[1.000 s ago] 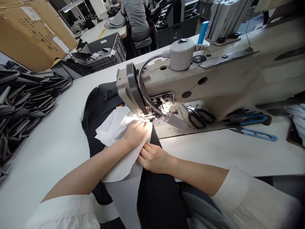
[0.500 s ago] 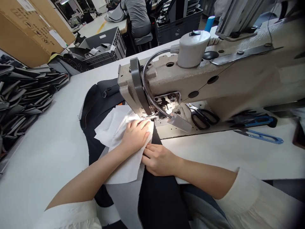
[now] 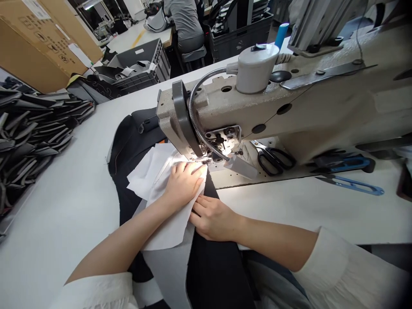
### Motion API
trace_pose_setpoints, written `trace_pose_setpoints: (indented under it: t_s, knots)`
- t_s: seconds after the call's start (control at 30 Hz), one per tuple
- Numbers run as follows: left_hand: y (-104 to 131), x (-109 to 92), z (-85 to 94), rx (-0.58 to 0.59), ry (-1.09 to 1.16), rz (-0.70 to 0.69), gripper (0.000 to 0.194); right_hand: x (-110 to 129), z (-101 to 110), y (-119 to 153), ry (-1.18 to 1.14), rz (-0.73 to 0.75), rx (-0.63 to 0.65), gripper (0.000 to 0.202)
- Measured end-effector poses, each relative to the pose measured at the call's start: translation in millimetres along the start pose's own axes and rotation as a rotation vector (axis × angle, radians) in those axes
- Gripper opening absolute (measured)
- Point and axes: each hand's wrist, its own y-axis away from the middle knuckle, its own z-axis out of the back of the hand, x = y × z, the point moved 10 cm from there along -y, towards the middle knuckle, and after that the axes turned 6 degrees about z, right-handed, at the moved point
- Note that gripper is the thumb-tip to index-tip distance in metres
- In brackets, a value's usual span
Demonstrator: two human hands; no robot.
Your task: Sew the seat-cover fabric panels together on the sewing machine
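White cloth (image 3: pixel 167 234) under flat L hand (image 3: pixel 183 185), R hand (image 3: pixel 215 219) curled @ its edge, grip unclear, table (image 3: pixel 283 206) farther R.

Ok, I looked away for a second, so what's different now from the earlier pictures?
The left hand has flattened and spread on the white cloth, its thumb now showing on the right; a second ago its fingers were more bunched. Nothing is visibly taken up or let go. The right hand is still at the cloth's right edge, and the scissors lie as before.
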Motion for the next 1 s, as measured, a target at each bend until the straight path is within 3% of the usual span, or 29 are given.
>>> trace_pose_setpoints:
  t_s: [0.37,0.53,0.6,0.77,0.87,1.0]
  knots:
    - [-9.4,-0.5,0.8,-0.022,-0.073,0.133,0.034,-1.0,2.6,0.3,0.087,-0.054,-0.018,0.018]
    - [-6.2,-0.4,4.1,-0.01,-0.067,0.133,0.033,-10.2,9.8,13.9,-0.012,-0.03,-0.021,0.02]
    - [4.0,-7.0,5.2,0.052,-0.016,0.089,0.035,-13.1,17.5,31.6,-0.085,0.058,0.002,0.026]
    - [32.5,-26.9,0.1,0.351,0.128,0.019,0.051,-21.2,31.8,76.9,-0.256,0.25,0.189,0.041]
    - [31.0,-25.5,-2.1,0.435,0.031,0.052,0.046,-17.6,28.9,66.4,-0.26,0.283,0.202,0.046]
    - [18.0,-8.7,-9.1,0.444,-0.092,0.091,0.038,9.6,16.8,29.9,-0.163,0.383,0.057,0.025]
